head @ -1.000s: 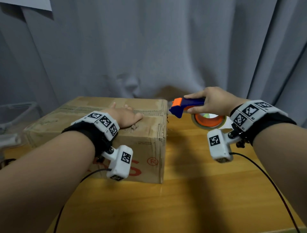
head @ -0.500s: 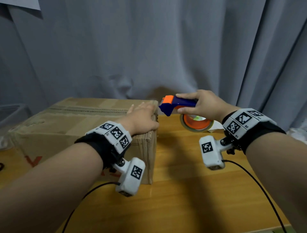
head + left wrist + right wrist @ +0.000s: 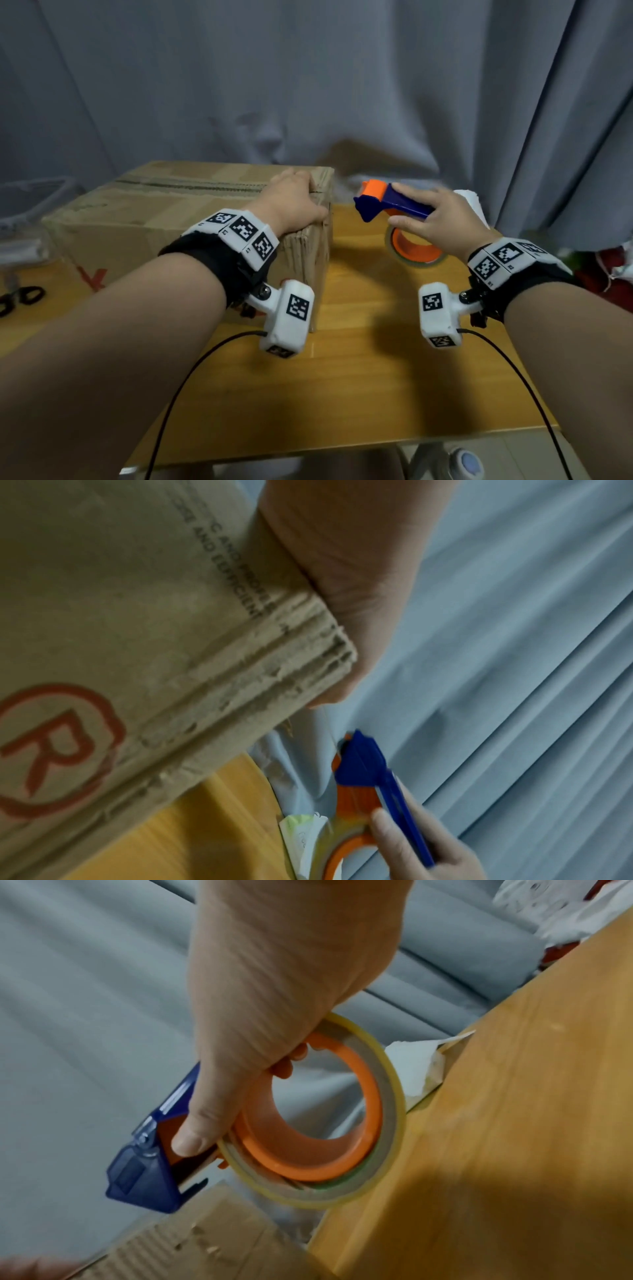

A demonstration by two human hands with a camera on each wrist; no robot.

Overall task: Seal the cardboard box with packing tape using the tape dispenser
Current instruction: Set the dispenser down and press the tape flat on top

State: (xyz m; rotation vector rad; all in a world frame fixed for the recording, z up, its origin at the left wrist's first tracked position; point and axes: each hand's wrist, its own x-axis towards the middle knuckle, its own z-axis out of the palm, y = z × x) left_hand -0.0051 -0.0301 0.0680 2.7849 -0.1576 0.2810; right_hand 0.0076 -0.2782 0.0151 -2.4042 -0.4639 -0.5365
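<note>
Change: since a second ago the left hand (image 3: pixel 291 202) has slid from the box top to its right corner, so the box is braced for taping
Left grip: flat, straight fingers on the brown cardboard box (image 3: pixel 164 212), centre-left
Right grip: right hand (image 3: pixel 442 219) clasps the blue-and-orange tape dispenser (image 3: pixel 387 205)
Dispenser: airborne, nose just beside the corner; seam untaped

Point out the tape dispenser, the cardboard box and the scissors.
tape dispenser (image 3: pixel 399 205): head view, on its blue handle, held by the right hand (image 3: pixel 442 219).
cardboard box (image 3: pixel 164 209): head view, on its top flap.
scissors (image 3: pixel 20 299): head view, on the black handles at the left edge.
</note>
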